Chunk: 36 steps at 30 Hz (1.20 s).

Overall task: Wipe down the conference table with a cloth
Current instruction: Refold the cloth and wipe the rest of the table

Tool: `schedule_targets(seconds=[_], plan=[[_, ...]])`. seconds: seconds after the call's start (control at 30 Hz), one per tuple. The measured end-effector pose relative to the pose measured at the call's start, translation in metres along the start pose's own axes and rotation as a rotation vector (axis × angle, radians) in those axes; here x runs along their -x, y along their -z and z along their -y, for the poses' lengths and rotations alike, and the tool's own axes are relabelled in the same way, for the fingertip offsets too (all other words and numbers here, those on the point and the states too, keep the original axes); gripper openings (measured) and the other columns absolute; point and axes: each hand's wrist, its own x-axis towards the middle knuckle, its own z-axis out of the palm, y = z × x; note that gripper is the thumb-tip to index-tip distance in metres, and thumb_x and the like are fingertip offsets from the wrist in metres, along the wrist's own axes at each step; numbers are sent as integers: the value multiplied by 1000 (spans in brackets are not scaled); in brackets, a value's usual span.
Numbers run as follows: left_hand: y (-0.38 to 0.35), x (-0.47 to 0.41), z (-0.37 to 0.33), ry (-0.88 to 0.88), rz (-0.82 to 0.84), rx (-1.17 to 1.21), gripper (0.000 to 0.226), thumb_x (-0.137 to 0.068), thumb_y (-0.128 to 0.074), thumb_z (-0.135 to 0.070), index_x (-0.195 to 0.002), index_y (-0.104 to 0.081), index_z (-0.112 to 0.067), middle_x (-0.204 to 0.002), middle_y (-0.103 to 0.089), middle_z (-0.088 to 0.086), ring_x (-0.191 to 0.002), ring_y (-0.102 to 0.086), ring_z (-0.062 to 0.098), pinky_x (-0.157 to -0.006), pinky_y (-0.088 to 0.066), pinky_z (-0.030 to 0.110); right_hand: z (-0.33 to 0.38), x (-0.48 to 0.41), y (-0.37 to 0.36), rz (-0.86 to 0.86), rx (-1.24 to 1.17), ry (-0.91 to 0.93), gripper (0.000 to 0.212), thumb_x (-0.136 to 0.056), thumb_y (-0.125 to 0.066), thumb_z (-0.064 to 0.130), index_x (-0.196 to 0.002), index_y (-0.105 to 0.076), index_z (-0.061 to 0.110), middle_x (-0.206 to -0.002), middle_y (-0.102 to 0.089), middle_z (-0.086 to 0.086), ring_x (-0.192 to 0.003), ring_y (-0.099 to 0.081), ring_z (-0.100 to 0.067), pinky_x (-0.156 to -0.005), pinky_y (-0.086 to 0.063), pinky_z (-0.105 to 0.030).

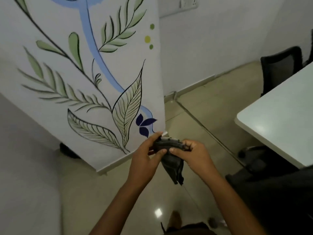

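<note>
A dark grey cloth (171, 155) is bunched between both hands at the middle of the view, above the floor. My left hand (145, 158) pinches its upper left part with thumb and fingers. My right hand (194, 155) grips its right side, fingers curled over it. One corner of the cloth hangs down below the hands. The white conference table (279, 116) stands off to the right, its rounded corner nearest me, well apart from both hands.
A wall painted with green leaves and a blue stem (101, 82) fills the left. Black office chairs stand behind the table (281, 67) and under its near side (257, 160). Beige tiled floor (194, 107) lies between wall and table. My foot (175, 219) shows at the bottom.
</note>
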Motion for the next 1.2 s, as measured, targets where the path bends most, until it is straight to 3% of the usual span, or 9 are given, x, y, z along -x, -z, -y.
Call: schedule_targets(seconds=[0.17, 0.23, 0.37, 0.53, 0.63, 0.73, 0.97, 1.1, 1.2], plan=[[-25, -91, -8, -80, 29, -59, 40, -86, -73, -12, -118, -62, -34, -110, -62, -22, -99, -61, -9, -80, -48, 7, 2, -65, 32, -172, 21, 2, 32, -78, -82, 14, -74, -57, -5, -65, -62, -10, -58, -55, -11, -53, -48, -23], [-40, -114, -10, -111, 81, -37, 38, -86, -73, -10, -116, -63, -31, -110, -64, -18, -97, -63, -7, -79, -47, 7, -1, -73, 45, -259, 32, -27, 34, -78, -82, 17, -71, -54, 0, -64, -60, -11, -57, -54, -12, -52, -47, -26], [-98, -170, -13, -76, 330, 83, 33, -86, -71, -4, -108, -64, -28, -108, -70, -12, -96, -68, 0, -78, -51, 12, -16, -93, 87, -520, 44, -135, 32, -79, -81, 23, -69, -52, 15, -74, -67, -17, -70, -65, -34, -65, -54, -48], [-178, -246, -5, -136, 680, 40, 26, -81, -75, -6, -88, -65, -28, -94, -71, -13, -91, -69, 6, -81, -55, 27, -25, -114, 128, -737, 105, -206, 34, -83, -77, 23, -69, -49, 12, -65, -56, -9, -62, -53, -17, -60, -42, -37], [-214, -290, -11, -259, 837, -32, 20, -79, -77, -14, -85, -67, -31, -90, -68, -12, -87, -65, 7, -79, -53, 26, -25, -134, 152, -872, 87, -237, 28, -82, -78, 22, -77, -57, 5, -75, -63, -12, -71, -62, -23, -68, -51, -44], [-248, -342, -24, -345, 995, -86, 14, -80, -77, -20, -87, -68, -29, -91, -67, -12, -86, -62, 4, -74, -49, 22, -15, -161, 177, -979, 71, -274, 20, -82, -77, 24, -83, -60, 13, -79, -68, -5, -78, -67, -23, -74, -57, -48], [-335, -426, -65, -478, 1223, -55, 21, -77, -79, -17, -83, -62, -27, -85, -68, -8, -78, -64, 8, -68, -54, 30, -4, -216, 223, -1163, 27, -260, 22, -86, -72, 16, -105, -63, 23, -97, -70, 6, -90, -67, -8, -78, -58, -29], [-398, -447, -97, -515, 1236, 40, 29, -83, -73, -15, -101, -57, -30, -98, -65, -12, -85, -64, 5, -68, -52, 20, -14, -230, 280, -1368, 5, -229, 14, -88, -70, 16, -98, -65, 24, -92, -70, 4, -86, -68, -10, -74, -59, -29], [-450, -447, -114, -623, 1173, 54, 30, -91, -65, -15, -116, -55, -27, -107, -61, -14, -90, -62, 1, -72, -47, 15, -50, -221, 331, -1449, 54, -403, 21, -89, -68, 19, -109, -63, 20, -103, -68, 0, -96, -66, -19, -80, -57, -36]])
